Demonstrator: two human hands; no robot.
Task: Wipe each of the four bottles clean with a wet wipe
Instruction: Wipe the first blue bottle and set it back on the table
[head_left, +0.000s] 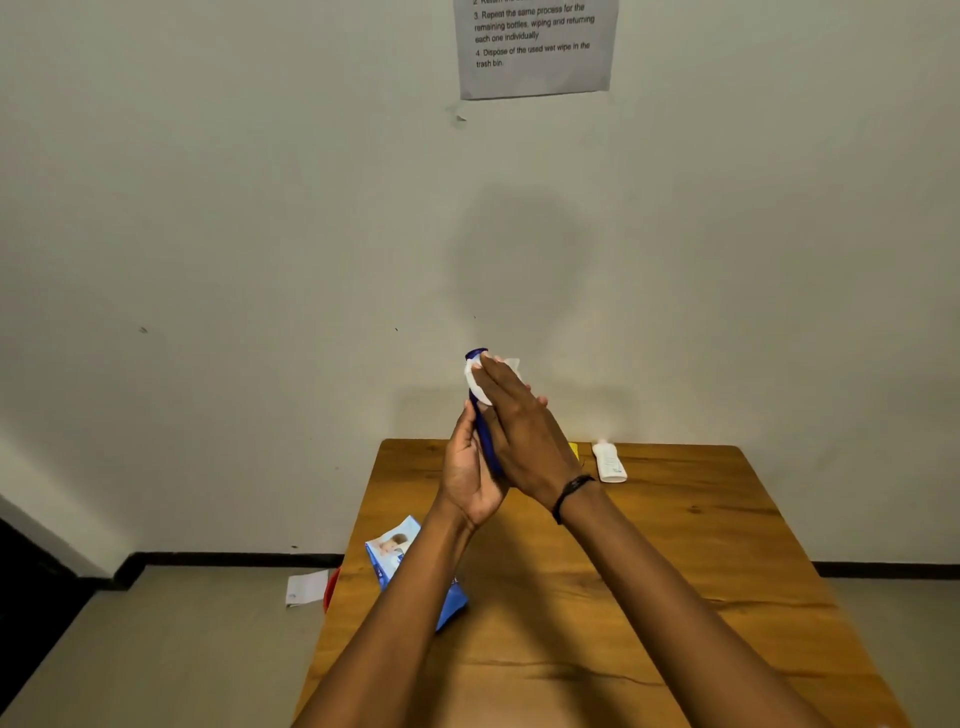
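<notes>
Blue bottle (485, 441) mostly hidden between hands; wall notice (535, 47) top cropped.

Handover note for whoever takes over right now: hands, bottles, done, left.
Left hand: holds the blue bottle upright above the table.
Right hand: presses the wipe on its upper part.
White bottle lies at the table's far edge; something yellow shows behind the right hand. Wipe pack near left edge.
Done: cannot tell.
Left: finish blue; the other bottles are not in view.
</notes>
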